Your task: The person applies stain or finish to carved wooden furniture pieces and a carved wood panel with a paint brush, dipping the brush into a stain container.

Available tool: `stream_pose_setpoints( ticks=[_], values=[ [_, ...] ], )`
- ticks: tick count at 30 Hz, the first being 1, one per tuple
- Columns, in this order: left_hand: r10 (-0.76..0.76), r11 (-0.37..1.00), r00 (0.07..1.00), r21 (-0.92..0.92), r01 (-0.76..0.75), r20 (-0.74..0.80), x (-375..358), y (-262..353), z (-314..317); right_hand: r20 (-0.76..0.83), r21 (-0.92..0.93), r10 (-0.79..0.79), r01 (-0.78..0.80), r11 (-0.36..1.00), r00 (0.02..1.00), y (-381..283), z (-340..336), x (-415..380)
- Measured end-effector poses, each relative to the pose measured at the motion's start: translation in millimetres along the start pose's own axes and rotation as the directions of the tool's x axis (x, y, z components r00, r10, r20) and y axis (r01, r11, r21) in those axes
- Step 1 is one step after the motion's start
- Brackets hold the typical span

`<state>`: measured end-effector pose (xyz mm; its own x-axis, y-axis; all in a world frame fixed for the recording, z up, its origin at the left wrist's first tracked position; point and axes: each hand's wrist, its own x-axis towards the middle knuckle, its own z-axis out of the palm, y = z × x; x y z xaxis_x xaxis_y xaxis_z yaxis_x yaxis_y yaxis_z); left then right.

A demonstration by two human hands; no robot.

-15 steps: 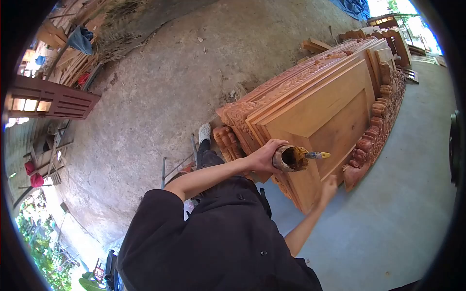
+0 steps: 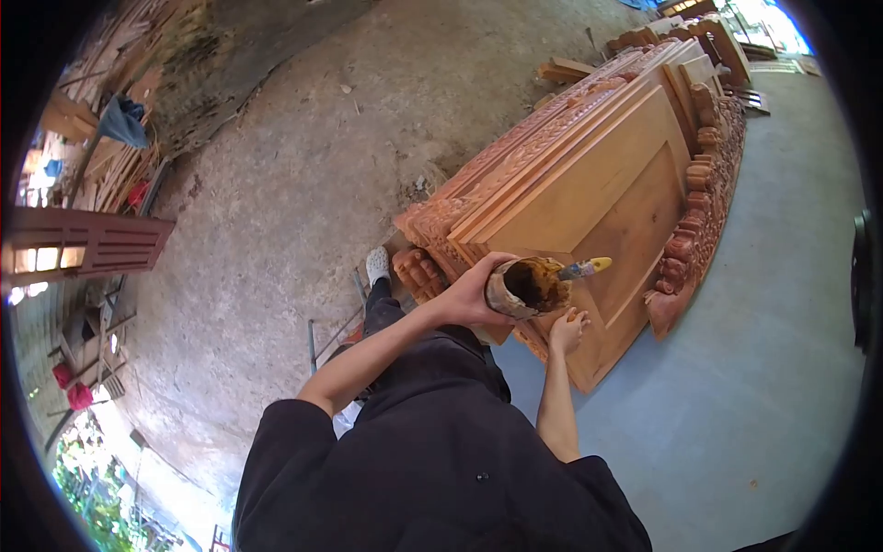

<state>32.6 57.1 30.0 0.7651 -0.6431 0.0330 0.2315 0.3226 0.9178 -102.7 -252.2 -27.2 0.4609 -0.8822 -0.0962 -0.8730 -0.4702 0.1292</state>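
Near the middle of the frame, my left hand (image 2: 471, 293) is wrapped around the side of a stained can (image 2: 499, 291), its open mouth turned toward me and its inside coated with something dark and yellowish brown. A brush (image 2: 581, 270) leans over the can's right rim, its yellow end pointing right. My right hand (image 2: 568, 331) is just beside the can, to its lower right, with its fingers curled; I cannot tell whether they hold anything.

Beneath and beyond both hands, a wooden panel (image 2: 602, 198) with a recessed middle runs toward the upper right. Carved reddish wood (image 2: 451, 213) borders its left side, and a curved, carved piece (image 2: 685, 239) lies along its right. Left of the can are a carved wooden foot (image 2: 420, 273) and my light, speckled shoe (image 2: 378, 264) on the rough floor (image 2: 258, 212). Smooth bluish floor (image 2: 763, 276) fills the right of the frame, and a dark red slatted frame (image 2: 124, 244) juts in at the left edge.
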Motion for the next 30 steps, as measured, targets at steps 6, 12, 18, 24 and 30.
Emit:
stream_pose_setpoints(
  ticks=[6, 12, 18, 24, 30],
  values=[
    [-0.053, 0.997, 0.998, -0.051, 0.055, 0.041, -10, 22, -14, -0.113, 0.073, 0.05, -0.042, 0.996, 0.992, -10, 8, -7],
    [-0.091, 0.994, 0.994, -0.07, 0.087, -0.055, -30, 29, -27, -0.36, 0.14, 0.005, 0.048, 0.989, 0.933, 0, 35, -6],
    [-0.099, 0.97, 0.988, -0.231, 0.07, -0.117, -48, 34, -41, -0.352, 0.294, 0.116, -0.008, 0.956, 0.929, -6, 45, -3],
    [-0.061, 0.916, 0.986, -0.402, -0.006, -0.155, -62, 23, -56, -0.375, 0.318, 0.145, -0.02, 0.948, 0.915, -6, 61, 2],
    [-0.065, 0.777, 0.981, -0.627, -0.064, -0.181, -77, 19, -60, -0.347, 0.332, 0.154, -0.032, 0.943, 0.925, -15, 40, -8]
  ],
)
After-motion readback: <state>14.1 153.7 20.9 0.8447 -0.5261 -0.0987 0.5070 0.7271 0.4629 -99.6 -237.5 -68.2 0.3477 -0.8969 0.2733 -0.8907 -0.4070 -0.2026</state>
